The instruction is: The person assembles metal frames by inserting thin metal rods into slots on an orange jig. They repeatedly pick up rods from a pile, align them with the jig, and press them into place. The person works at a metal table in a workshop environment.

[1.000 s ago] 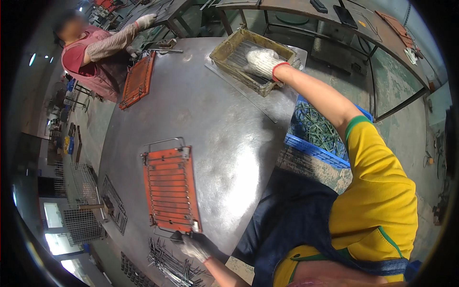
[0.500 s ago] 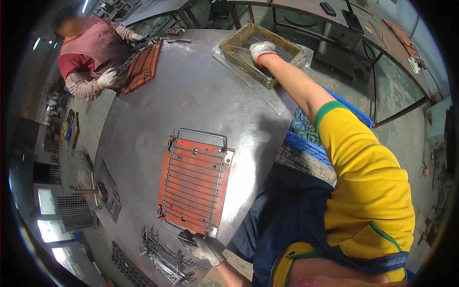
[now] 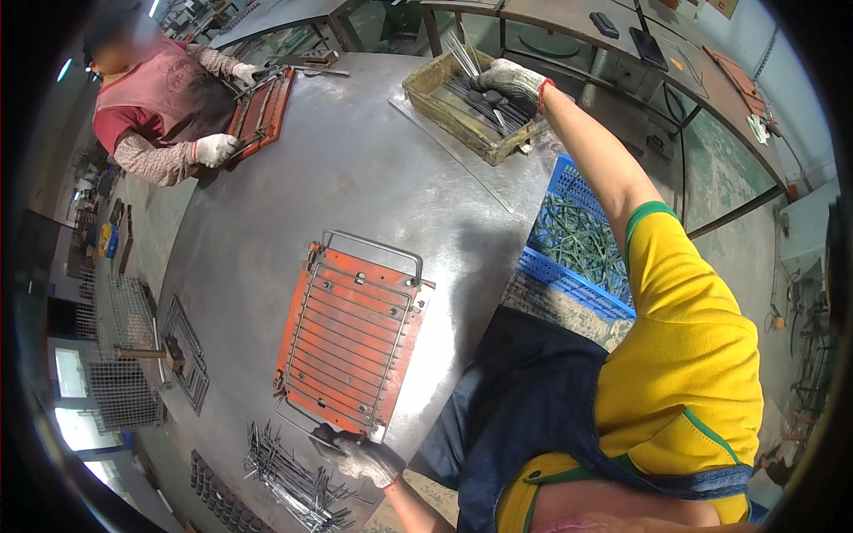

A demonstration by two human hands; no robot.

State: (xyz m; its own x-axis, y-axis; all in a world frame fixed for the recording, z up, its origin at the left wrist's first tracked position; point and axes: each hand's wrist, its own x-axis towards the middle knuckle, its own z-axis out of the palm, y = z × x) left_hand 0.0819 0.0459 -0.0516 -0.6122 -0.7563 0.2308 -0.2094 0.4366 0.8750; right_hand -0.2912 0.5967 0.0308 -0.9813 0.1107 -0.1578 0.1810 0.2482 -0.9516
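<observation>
Right hand [image 3: 508, 80]: gloved, grasping thin metal rods [image 3: 465, 55] inside the wooden tray [image 3: 444, 111].
Left hand [image 3: 366, 457]: gloved, gripping the orange jig's [image 3: 348, 338] near corner.
Worktop [image 3: 355, 178]: grey metal, rod pile [image 3: 289, 480] near left hand.

orange flat metal jig plate with wire grid [image 3: 348, 342]: lying flat on table, near edge | thin grey metal rods [image 3: 480, 84]: bundled in yellowish rectangular tray [image 3: 425, 89], far side
</observation>
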